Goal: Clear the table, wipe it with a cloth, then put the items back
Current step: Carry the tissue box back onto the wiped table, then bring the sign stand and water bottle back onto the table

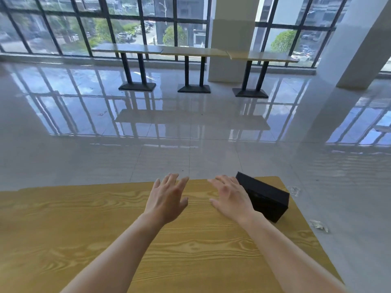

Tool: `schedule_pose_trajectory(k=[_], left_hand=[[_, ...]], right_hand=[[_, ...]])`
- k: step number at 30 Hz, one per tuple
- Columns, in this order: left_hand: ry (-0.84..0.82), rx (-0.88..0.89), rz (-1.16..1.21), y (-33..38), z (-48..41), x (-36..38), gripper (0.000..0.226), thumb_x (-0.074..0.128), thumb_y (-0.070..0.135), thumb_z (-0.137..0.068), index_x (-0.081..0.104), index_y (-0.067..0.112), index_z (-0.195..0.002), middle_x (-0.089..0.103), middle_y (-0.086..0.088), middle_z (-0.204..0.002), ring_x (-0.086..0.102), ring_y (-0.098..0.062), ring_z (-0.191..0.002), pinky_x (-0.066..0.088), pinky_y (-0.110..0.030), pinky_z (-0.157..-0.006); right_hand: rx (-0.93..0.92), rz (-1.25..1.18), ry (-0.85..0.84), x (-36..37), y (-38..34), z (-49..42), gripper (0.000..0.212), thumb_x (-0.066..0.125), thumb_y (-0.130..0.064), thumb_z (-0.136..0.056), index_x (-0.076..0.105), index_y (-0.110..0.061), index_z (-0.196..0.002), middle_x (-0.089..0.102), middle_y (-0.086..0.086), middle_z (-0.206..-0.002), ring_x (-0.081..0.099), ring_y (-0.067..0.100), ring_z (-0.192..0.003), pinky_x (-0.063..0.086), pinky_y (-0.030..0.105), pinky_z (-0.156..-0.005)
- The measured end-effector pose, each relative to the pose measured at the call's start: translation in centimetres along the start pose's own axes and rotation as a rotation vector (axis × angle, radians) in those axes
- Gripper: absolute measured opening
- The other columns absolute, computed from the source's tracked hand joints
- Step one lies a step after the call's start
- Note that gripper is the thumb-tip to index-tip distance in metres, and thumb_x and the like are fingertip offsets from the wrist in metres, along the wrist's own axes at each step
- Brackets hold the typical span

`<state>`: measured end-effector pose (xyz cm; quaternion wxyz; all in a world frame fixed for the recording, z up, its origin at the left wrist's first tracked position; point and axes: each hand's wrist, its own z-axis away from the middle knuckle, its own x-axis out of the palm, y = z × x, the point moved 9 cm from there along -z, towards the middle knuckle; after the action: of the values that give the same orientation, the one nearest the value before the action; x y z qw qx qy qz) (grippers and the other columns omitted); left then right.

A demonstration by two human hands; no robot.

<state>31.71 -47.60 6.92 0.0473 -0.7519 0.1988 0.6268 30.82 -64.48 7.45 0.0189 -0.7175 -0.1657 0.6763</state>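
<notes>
A wooden table (63, 229) with a yellow grain top fills the lower part of the view. A black rectangular box (266, 197) lies near its far right corner. My left hand (167, 199) hovers over the far middle of the table, fingers spread, holding nothing. My right hand (230, 197) is beside it, also spread and empty, its outer edge just left of the black box. I see no cloth.
Beyond the table's far edge lies a glossy tiled floor (190, 134). Two crumpled clear scraps (318, 225) lie on the floor off the table's right edge. A row of narrow tables (194, 52) stands by the windows, with white pillars (232, 39) behind.
</notes>
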Motion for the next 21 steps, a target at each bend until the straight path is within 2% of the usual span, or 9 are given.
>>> schedule_pose_trajectory(k=[8,21], left_hand=[[0.043,-0.090,-0.037,-11.5,10.1,-6.1,0.065,0.061,0.043,-0.089,0.035,0.026,-0.146,0.040,-0.006,-0.149,0.032,-0.025,-0.141,0.029,-0.049,-0.113],[0.046,-0.301,-0.093,-29.1,25.5,-13.5,0.064,0.056,0.044,-0.091,0.031,0.027,-0.148,0.035,-0.009,-0.153,0.025,-0.027,-0.145,0.027,-0.054,-0.114]], right_hand=[[-0.092,0.008,0.003,1.6,-15.0,1.0,0.061,0.063,-0.038,-0.088,0.042,-0.026,-0.145,0.045,-0.001,-0.143,0.040,0.022,-0.129,0.035,0.033,-0.108],[-0.265,-0.039,-0.019,6.5,-38.7,1.8,0.063,0.067,-0.041,-0.085,0.044,-0.029,-0.143,0.047,-0.004,-0.143,0.038,0.020,-0.132,0.040,0.037,-0.104]])
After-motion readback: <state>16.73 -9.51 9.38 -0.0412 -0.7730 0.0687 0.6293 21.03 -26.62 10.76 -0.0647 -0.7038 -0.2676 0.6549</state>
